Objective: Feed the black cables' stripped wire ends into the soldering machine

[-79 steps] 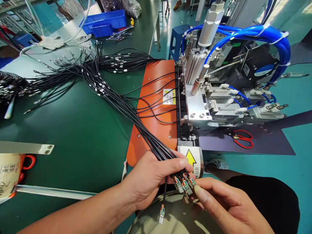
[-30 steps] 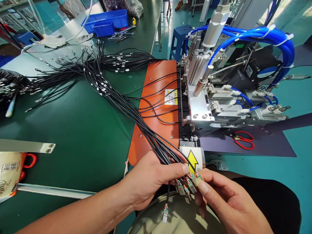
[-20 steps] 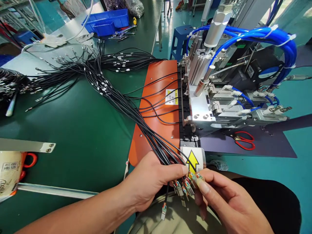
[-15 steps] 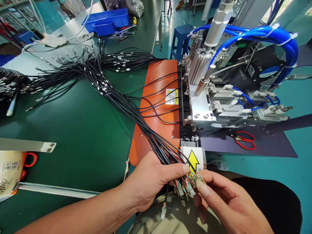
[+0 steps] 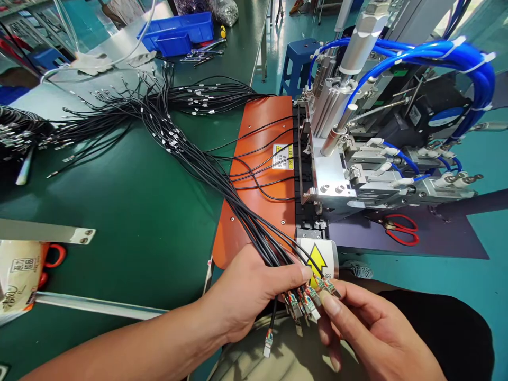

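My left hand (image 5: 257, 288) is wrapped round a bundle of black cables (image 5: 250, 217), close to their ends. Out of its grip poke several small connectors (image 5: 307, 304) with coloured wires and metal tips. One cable end (image 5: 268, 341) hangs lower than the others. Between thumb and fingers, my right hand (image 5: 357, 323) pinches one cable connector (image 5: 327, 286) at the bundle's right side. The bundle runs back over an orange plate (image 5: 262, 116), where several single cables lead into the machine (image 5: 329, 148).
Red-handled scissors (image 5: 402, 230) lie on the dark shelf right of the machine. More black cables (image 5: 103, 116) spread over the green table (image 5: 159, 238). A blue bin (image 5: 174, 34) and tools (image 5: 204, 52) are at the back; a packet (image 5: 19, 275) sits at left.
The view has shifted slightly. The pinched connector sits a little further right, apart from the others; both hands keep their hold.
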`<state>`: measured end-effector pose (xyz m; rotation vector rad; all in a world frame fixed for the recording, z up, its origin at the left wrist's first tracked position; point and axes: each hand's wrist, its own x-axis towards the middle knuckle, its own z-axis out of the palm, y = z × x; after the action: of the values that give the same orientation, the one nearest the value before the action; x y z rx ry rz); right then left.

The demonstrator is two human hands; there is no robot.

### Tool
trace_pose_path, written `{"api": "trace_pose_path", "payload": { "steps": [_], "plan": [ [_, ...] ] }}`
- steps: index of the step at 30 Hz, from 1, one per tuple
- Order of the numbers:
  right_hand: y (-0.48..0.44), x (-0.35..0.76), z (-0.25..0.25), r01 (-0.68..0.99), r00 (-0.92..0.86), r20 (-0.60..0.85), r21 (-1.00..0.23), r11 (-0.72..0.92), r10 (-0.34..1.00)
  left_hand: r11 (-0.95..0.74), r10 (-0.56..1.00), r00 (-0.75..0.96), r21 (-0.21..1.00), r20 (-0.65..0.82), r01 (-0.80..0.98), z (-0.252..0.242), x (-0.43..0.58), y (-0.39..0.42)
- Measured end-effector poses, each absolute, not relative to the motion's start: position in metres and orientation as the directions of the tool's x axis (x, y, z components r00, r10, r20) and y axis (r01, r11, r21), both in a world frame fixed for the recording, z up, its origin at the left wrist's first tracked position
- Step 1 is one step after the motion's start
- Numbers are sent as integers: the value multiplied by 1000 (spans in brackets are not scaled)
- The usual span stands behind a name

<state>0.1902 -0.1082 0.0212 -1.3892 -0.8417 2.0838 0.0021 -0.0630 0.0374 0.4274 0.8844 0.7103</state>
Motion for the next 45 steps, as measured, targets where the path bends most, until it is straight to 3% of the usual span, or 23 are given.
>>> {"api": "trace_pose_path", "payload": {
  "steps": [45],
  "plan": [
    [-109,197,20,-55,-295,-631,-738,-672,717,709,700,452,613,-553,-349,41,3,-60]
  ]
}}
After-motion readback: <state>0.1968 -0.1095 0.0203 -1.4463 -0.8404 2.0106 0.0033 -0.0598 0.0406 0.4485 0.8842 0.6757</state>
